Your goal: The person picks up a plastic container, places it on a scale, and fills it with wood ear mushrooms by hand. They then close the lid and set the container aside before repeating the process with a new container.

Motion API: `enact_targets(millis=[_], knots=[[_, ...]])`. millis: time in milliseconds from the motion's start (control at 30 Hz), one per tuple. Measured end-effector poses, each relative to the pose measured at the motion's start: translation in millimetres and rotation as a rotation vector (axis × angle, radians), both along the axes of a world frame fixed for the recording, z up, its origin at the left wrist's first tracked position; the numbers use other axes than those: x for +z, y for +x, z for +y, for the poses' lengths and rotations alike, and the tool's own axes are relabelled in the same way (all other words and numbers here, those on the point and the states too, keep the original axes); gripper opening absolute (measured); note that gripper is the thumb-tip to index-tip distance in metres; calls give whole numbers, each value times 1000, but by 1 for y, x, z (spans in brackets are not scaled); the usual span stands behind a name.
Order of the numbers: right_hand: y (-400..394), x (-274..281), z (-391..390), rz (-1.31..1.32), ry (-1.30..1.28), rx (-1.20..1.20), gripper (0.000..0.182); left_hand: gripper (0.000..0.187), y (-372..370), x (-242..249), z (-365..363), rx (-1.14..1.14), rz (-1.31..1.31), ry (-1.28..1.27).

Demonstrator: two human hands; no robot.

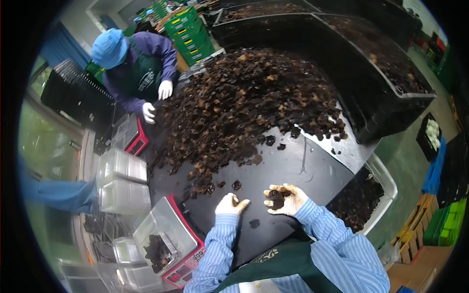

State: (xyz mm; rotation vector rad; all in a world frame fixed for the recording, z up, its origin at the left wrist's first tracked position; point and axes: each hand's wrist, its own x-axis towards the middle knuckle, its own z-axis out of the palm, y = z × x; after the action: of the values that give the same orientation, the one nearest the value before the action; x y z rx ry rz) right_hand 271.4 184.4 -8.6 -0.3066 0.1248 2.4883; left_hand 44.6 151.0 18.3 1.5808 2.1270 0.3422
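Observation:
My right hand point(289, 200), in a pale glove, is turned palm up with its fingers curled around dark brown, frilly mushroom pieces point(277, 197) that look like wood ear. To its left, my gloved left hand point(230, 203) hangs over the dark tabletop point(273, 171), fingers curled in and thumb toward the right hand. Whatever it may hold is hidden. A loose dark piece point(254, 223) lies on the table below and between my hands. Beyond them spreads a large heap of brown and black mushrooms point(244, 107), with a few strays at its near edge.
On the left, a red-edged scale point(183, 276) bears a clear tub point(146, 227) with dark mushrooms inside. Stacked clear tubs point(122, 195) stand behind it. A co-worker point(141, 73) in white gloves is across the heap. Large black bins point(361, 97) and a white-rimmed crate point(388, 195) border the right.

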Motion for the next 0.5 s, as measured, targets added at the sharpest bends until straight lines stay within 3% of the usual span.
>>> enact_targets(millis=[133, 167, 233, 433, 500], knots=[[-27, -26, 12, -202, 216, 41, 23, 18, 7, -24, -56, 62, -512, 156], [-34, -20, 11, -536, 284, 26, 16, 13, 8, -28, -70, 68, -690, 181], [-50, -24, 11, -1009, 838, -6, 14, 10, 11, -2, -93, 263, -951, -150], [-74, -4, 25, -1837, 2003, -442, 14, 17, 0, -5, -158, 364, -1186, -190], [-87, 1, 34, -1823, 2027, -376, 16, 18, -4, -2, -168, 363, -1188, -220]])
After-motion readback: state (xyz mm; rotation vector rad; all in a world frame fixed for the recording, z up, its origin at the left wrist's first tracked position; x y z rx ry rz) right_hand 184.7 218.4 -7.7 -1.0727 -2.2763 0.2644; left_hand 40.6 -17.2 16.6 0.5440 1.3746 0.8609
